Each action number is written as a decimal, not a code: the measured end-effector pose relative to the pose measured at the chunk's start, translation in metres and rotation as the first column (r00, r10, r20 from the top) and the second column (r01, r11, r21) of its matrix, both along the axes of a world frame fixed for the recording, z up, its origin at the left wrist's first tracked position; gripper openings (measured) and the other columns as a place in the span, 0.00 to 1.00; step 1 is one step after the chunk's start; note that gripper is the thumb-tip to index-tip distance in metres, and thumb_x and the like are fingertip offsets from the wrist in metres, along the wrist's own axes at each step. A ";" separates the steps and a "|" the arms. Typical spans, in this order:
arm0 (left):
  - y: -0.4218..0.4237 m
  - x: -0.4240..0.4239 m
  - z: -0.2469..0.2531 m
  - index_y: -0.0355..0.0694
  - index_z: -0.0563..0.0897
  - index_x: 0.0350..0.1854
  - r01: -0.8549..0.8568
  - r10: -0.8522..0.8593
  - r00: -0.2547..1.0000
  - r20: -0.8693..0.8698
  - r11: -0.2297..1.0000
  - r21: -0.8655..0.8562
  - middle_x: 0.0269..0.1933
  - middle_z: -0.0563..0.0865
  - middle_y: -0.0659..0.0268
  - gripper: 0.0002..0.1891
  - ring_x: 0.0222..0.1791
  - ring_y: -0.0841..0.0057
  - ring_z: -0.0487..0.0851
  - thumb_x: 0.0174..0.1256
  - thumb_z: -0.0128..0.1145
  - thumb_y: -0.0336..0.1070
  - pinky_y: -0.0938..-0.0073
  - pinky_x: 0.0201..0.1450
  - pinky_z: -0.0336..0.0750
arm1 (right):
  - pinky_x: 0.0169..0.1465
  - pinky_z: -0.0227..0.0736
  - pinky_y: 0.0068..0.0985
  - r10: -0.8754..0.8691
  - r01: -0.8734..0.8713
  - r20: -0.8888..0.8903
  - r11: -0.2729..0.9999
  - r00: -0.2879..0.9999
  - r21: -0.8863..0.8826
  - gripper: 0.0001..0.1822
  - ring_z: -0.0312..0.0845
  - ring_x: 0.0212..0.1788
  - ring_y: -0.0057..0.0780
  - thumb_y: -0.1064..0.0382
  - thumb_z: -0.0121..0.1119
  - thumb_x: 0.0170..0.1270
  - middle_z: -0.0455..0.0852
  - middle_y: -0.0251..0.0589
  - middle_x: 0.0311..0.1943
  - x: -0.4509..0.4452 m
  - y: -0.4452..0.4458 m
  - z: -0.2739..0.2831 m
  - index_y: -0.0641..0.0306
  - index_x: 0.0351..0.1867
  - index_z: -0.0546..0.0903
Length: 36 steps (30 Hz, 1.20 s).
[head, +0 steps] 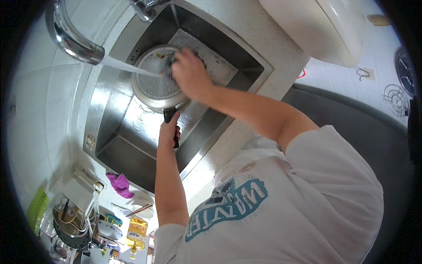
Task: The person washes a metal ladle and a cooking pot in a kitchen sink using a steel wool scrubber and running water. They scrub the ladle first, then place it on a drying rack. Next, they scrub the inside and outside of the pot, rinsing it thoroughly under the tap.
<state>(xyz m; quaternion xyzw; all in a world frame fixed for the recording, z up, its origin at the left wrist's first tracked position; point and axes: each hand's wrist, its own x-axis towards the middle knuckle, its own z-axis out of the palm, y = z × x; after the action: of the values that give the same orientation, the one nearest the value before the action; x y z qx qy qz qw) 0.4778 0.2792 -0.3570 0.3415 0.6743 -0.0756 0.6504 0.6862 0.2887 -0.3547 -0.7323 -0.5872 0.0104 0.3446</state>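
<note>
My left hand (pixel 170 132) grips the black handle (pixel 170 114) of a round metal pan (pixel 150 79) over the sink. The pan's ridged outer bottom faces up, with brownish stains near its far rim. Pressed to its right side, my right hand (pixel 193 74) is blurred and holds a dark scrubber (pixel 170 64), mostly hidden by the fingers. A stream of water (pixel 132 68) runs from the chrome faucet (pixel 79 46) onto the pan bottom. Below lies the stainless steel sink (pixel 138 127).
On the counter by the sink's near-left end lie a purple cloth (pixel 120 184), chopsticks (pixel 139 210) and a yellow pump bottle (pixel 136 232). A dish rack (pixel 94 201) with a dark pan (pixel 71 232) stands beyond. A large cream-coloured object (pixel 306 26) rises at upper right.
</note>
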 end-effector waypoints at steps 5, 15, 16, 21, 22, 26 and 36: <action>0.001 0.011 0.008 0.44 0.73 0.25 0.051 -0.051 0.999 -0.004 0.998 0.048 0.15 0.70 0.71 0.22 0.12 0.80 0.68 0.62 0.67 0.55 0.76 0.15 0.63 | 0.63 0.65 0.57 0.105 -0.121 0.129 0.985 0.986 0.126 0.10 0.68 0.66 0.50 0.58 0.54 0.68 0.76 0.51 0.60 -0.021 0.050 0.002 0.60 0.42 0.82; -0.006 -0.018 -0.032 0.38 0.75 0.28 0.128 -0.125 0.991 -0.039 0.988 0.081 0.16 0.72 0.69 0.21 0.11 0.78 0.70 0.63 0.66 0.52 0.72 0.14 0.65 | 0.66 0.60 0.60 0.505 -0.505 0.021 0.863 0.863 -0.023 0.10 0.62 0.71 0.48 0.56 0.59 0.66 0.75 0.47 0.62 -0.064 -0.008 0.049 0.56 0.43 0.84; -0.003 -0.010 -0.026 0.36 0.75 0.28 0.114 -0.110 0.993 -0.038 0.986 0.122 0.16 0.72 0.68 0.23 0.11 0.77 0.70 0.62 0.67 0.53 0.72 0.13 0.65 | 0.67 0.60 0.60 0.501 -0.499 0.064 0.865 0.863 -0.039 0.10 0.62 0.71 0.47 0.56 0.59 0.66 0.76 0.47 0.62 -0.068 0.007 0.047 0.56 0.43 0.84; -0.010 0.002 -0.013 0.38 0.75 0.26 0.083 -0.073 0.995 -0.061 0.982 0.172 0.15 0.72 0.69 0.25 0.10 0.77 0.70 0.57 0.71 0.56 0.73 0.13 0.65 | 0.67 0.58 0.51 0.232 -0.258 -0.112 0.849 0.966 -0.462 0.16 0.66 0.67 0.43 0.51 0.51 0.70 0.78 0.41 0.57 -0.026 0.091 0.033 0.51 0.50 0.83; -0.011 0.001 -0.011 0.38 0.75 0.26 0.063 -0.054 0.997 -0.050 0.981 0.182 0.16 0.72 0.69 0.25 0.10 0.77 0.70 0.57 0.71 0.56 0.73 0.13 0.65 | 0.68 0.58 0.51 0.202 -0.223 -0.096 0.904 0.975 -0.365 0.17 0.65 0.67 0.43 0.49 0.51 0.70 0.77 0.42 0.58 -0.006 0.088 0.029 0.52 0.50 0.83; -0.015 -0.001 -0.016 0.36 0.78 0.28 0.130 -0.112 0.989 -0.094 0.966 0.225 0.19 0.78 0.64 0.26 0.14 0.72 0.75 0.56 0.70 0.58 0.69 0.17 0.69 | 0.67 0.57 0.59 0.279 -0.262 0.090 0.951 0.956 -0.165 0.15 0.68 0.66 0.43 0.49 0.61 0.63 0.76 0.41 0.61 -0.017 0.023 0.020 0.53 0.45 0.84; -0.006 -0.013 -0.003 0.32 0.83 0.51 0.475 -0.353 0.856 -0.378 0.825 0.306 0.47 0.87 0.46 0.37 0.51 0.51 0.85 0.54 0.66 0.66 0.58 0.54 0.77 | 0.50 0.70 0.49 0.205 -0.219 -0.128 0.970 0.970 -0.107 0.09 0.77 0.50 0.47 0.57 0.60 0.63 0.83 0.43 0.43 -0.010 0.099 0.028 0.53 0.41 0.83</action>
<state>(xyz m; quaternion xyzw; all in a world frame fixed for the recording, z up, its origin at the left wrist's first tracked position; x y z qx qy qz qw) 0.4650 0.2730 -0.3597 0.5871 0.6761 -0.1331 0.4248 0.6764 0.3880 -0.3271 -0.6830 -0.6394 0.1250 0.3302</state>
